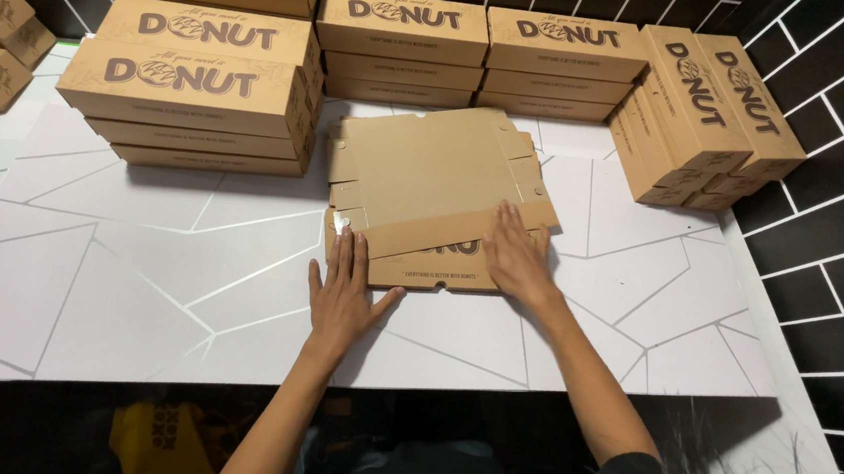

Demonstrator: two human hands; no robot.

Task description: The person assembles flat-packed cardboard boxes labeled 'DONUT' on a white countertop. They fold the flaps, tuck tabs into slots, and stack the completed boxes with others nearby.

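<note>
Pressing a flat cardboard box (pixel 425 202)
My left hand (pixel 342 296) and right hand (pixel 513 257) lie open, palms down, gripping nothing, on its near flap (pixel 442 232).

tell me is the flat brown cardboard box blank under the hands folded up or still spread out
Mostly spread: the flat brown cardboard box blank lies flat on the white table, only its near flap folded over, pressed by left hand and right hand.

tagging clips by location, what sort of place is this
Probably a bakery or donut shop packing area: stacks of folded brown boxes line a white table against a black tiled wall, and both hands press a flat unfolded box.
</note>
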